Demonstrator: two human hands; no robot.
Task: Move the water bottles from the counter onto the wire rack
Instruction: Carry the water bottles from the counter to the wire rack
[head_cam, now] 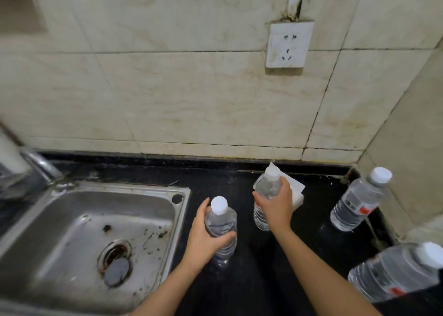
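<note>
Left hand (202,237) wrapping fingers around near bottle (221,229) on black counter (254,275) beside sink (91,234). Right hand (275,207) gripping far bottle (266,195), white box (296,191) sitting just behind. 2 more bottles (357,200) (395,270) standing right, near wall.

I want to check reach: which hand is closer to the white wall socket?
Right. The right hand holds a bottle almost directly below the socket; the left hand is lower and further left.
</note>
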